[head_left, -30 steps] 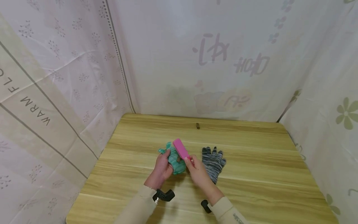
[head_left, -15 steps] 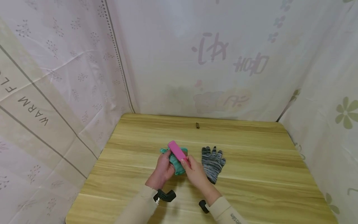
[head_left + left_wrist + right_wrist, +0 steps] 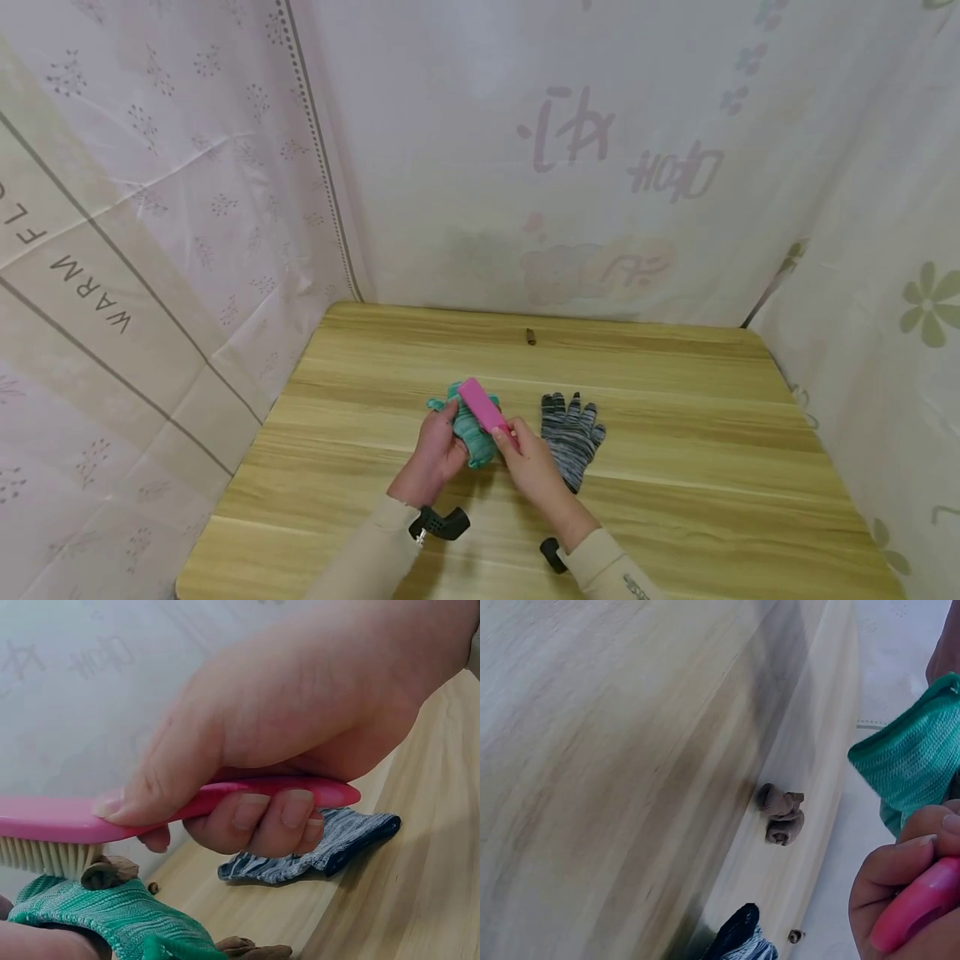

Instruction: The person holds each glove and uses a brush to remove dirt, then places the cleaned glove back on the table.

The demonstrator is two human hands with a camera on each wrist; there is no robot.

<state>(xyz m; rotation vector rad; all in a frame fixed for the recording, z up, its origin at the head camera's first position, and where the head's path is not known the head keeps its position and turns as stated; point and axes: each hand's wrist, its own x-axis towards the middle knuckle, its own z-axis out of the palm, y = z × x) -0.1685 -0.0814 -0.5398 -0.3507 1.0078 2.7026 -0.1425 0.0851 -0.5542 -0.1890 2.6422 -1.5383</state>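
A green knitted glove [image 3: 472, 440] is held by my left hand [image 3: 435, 447], its thumb over the near side. My right hand [image 3: 534, 468] grips the handle of a pink brush [image 3: 482, 404] slanting over the glove. In the left wrist view, the brush's pale bristles [image 3: 49, 856] point down at the glove, beside a brown crumpled lump [image 3: 114, 871] lying on the knit. Right thumb on top and fingers curled below hold the handle. My left fingers under the glove are mostly hidden.
A grey-and-black striped glove [image 3: 572, 442] lies flat right of my hands. Near the wooden table's [image 3: 675, 375] back edge sits a small brown piece [image 3: 531, 337]. More brown lumps [image 3: 781, 816] rest on the table in the right wrist view. Printed curtains [image 3: 480, 167] surround the table.
The brush swung left and slightly down over the glove, then came partway back to the right. The green glove shifted a little in my left hand; the striped glove stayed put.
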